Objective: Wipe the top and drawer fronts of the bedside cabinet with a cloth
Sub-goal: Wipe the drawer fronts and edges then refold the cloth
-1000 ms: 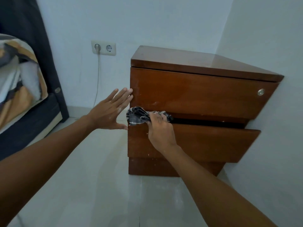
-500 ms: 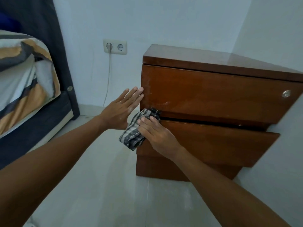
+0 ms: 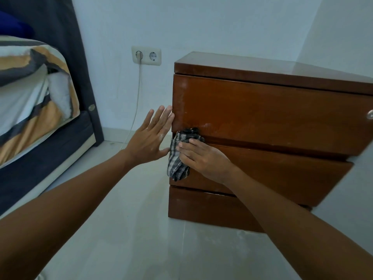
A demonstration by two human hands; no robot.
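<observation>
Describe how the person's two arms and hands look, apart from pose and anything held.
Both forearms are bare, no sleeves in view. No watch, rings, bracelets or gloves show. The left hand has whitish dusty smudges on its back and fingers; the right hand shows none.

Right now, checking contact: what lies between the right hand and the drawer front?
In the head view, the checked cloth lies between the right hand and the lower drawer front.

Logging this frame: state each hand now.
Left hand: open, straight fingers against the cabinet edge.
Right hand: holds the checked cloth on the drawer front.
</observation>
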